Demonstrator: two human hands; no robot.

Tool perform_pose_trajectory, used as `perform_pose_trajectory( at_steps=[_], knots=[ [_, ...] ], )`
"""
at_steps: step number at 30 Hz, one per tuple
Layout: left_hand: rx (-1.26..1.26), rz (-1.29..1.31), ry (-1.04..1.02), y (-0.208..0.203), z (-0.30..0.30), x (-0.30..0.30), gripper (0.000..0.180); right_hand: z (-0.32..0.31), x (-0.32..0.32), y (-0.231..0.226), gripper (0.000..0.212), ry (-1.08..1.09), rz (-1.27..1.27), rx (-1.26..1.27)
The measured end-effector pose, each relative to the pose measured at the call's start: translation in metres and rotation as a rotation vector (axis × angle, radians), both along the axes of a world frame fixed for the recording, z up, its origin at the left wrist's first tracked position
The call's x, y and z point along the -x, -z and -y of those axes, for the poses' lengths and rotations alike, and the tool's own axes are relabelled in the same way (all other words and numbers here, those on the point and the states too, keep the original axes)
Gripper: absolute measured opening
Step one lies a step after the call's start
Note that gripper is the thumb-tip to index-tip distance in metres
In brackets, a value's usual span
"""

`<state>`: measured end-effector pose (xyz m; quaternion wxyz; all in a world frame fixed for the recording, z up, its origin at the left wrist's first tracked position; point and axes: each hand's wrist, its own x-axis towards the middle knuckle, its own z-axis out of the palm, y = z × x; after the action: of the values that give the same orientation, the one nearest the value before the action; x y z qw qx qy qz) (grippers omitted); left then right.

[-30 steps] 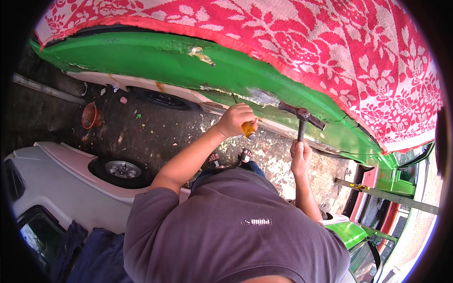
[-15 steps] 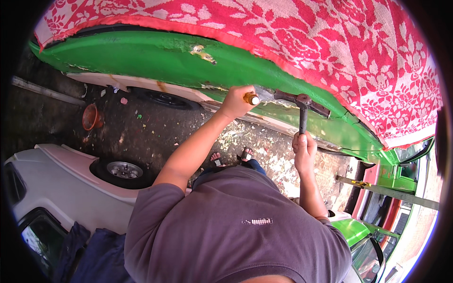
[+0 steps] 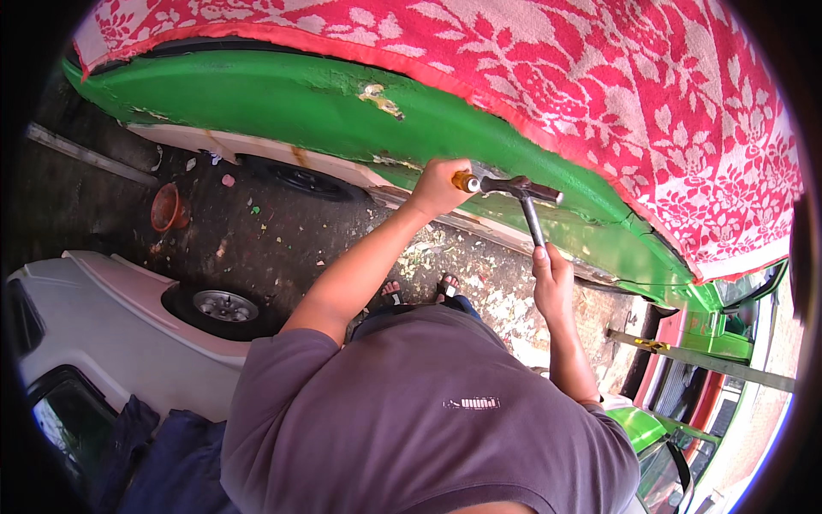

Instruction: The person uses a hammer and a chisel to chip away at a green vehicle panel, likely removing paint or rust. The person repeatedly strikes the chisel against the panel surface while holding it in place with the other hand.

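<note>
My left hand (image 3: 438,190) is closed around the amber handle (image 3: 464,181) of a tool, likely a chisel or screwdriver. Its working end is hidden by the hand and lies against the green car body panel (image 3: 282,98). In my right hand (image 3: 554,278) is a hammer (image 3: 533,218), gripped low on its dark shaft. The hammer's head meets or nearly meets the pale butt of the amber handle; whether they touch I cannot tell. Around my left hand the green paint is chipped, with bare greyish metal showing.
A red and white floral cloth (image 3: 599,94) covers the top of the green car. Paint flakes litter the floor (image 3: 282,231), where an orange-brown pot (image 3: 167,208) lies. Behind on the left stands a pale car (image 3: 128,313) with dark cloths (image 3: 184,458) over it.
The hammer has swung left, bringing its head from clear of the tool to the handle's end. My left hand keeps its grip on the amber handle, shifted slightly right in view.
</note>
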<state>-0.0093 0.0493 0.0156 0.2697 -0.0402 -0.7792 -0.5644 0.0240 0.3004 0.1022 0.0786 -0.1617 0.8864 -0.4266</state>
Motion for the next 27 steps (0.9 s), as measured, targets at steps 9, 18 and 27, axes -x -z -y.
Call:
perform_pose_trajectory(
  at_steps=[9, 18, 27],
  knots=[
    [-0.014, 0.03, -0.009, 0.004, -0.002, -0.001, 0.022, -0.004, 0.002, 0.006, 0.045, 0.015, 0.108, 0.095],
    [-0.028, 0.032, -0.007, 0.004, -0.007, -0.002, 0.025, 0.001, -0.012, 0.009, 0.043, 0.0, 0.061, 0.031],
    [-0.014, -0.037, 0.016, 0.006, -0.001, -0.004, 0.02, -0.007, 0.002, 0.012, 0.04, 0.128, 0.218, 0.289]
  ],
)
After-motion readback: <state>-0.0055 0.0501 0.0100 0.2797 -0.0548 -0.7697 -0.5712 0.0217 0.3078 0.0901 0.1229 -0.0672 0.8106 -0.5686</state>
